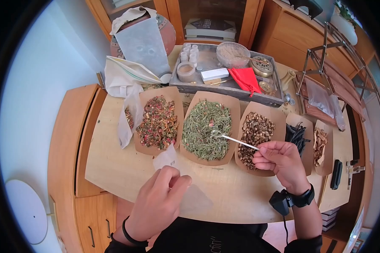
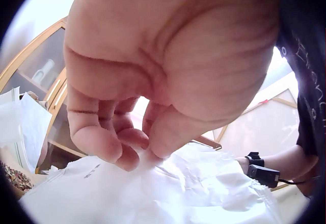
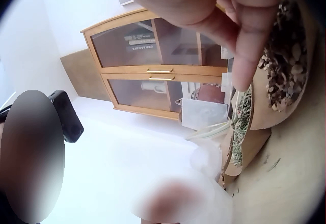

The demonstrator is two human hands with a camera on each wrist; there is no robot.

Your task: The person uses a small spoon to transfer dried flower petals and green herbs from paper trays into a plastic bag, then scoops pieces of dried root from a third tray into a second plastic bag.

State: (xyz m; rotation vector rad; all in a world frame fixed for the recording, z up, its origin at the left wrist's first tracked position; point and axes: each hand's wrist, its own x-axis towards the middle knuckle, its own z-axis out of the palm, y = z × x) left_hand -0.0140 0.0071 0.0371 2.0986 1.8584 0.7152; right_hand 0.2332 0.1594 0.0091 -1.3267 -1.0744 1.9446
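Hands [image 1: 158, 202] [image 1: 283, 163] pinch one bag [image 2: 204, 193] and one spoon [image 1: 240, 141] (left and right respectively) near five filled trays [image 1: 235, 111].

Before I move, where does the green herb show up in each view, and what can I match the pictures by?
Head: the green herb is around mid-picture, with the tip of the spoon in front of it.
Left wrist: not in this picture.
Right wrist: the green herb is right of centre, a narrow strip.
Shared landmark: the glass-door cabinet, top in head, left in left wrist, upper middle in right wrist.
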